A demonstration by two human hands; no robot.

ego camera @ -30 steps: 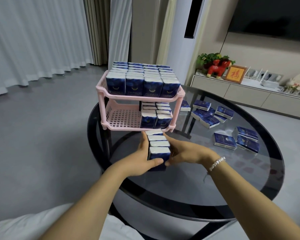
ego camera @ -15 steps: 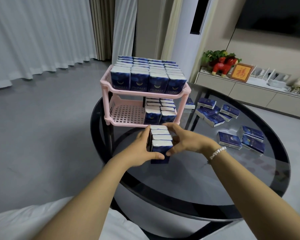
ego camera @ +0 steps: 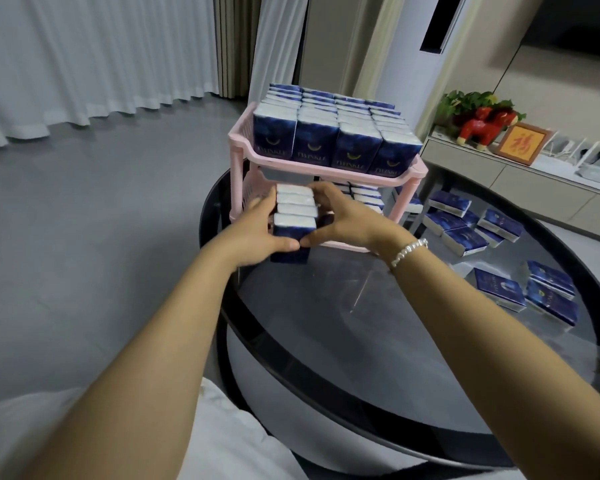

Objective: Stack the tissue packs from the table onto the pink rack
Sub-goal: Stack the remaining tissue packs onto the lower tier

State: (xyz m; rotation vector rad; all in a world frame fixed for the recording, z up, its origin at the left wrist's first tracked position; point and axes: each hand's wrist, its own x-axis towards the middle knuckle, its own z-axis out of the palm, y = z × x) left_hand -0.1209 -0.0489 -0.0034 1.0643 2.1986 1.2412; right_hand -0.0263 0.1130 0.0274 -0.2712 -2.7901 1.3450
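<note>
held between left hand (ego camera: 257, 233) and right hand (ego camera: 343, 216): a row of tissue packs (ego camera: 296, 216), about four standing on edge, squeezed end to end, thumbs meeting on the near face. both hands clamped on the row, fingers curled along its sides. hovering at the front of the pink rack (ego camera: 329, 173), level with the lower shelf, just above the glass bench (ego camera: 361, 341).

likely light and soft: film-wrapped paper, yielding under pressure, probably slick on the wrapper. held only by inward squeeze, so prone to buckling in the middle or dropping a pack if pressure eases. best taken at the two end faces, palms flat along the sides, a thumb under or across the front pack.

upper shelf already full of packs (ego camera: 333, 133); lower shelf partly filled on its right side with packs (ego camera: 364, 199), free space on the left. more loose packs (ego camera: 465, 223) lying flat on the bench to the right.
</note>
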